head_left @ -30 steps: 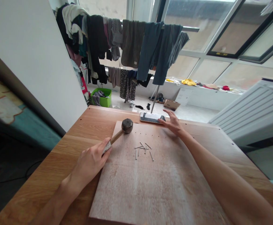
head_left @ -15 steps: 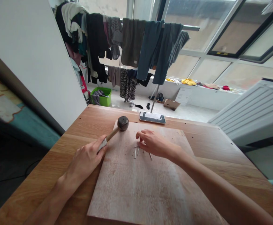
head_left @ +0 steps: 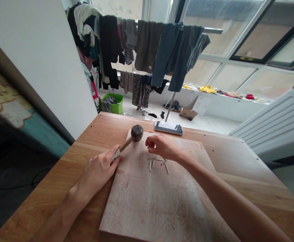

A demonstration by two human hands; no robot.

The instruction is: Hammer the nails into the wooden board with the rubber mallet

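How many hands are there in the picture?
2. The left hand grips the mallet. The right hand is over the wooden board, close to the loose nails, its fingertips curled in. No other hands show.

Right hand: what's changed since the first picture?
The right hand moved left and nearer from the flat device to over the board, its spread fingers curling in; whether they hold anything is unclear. The left hand still grips the mallet; loose nails remain.
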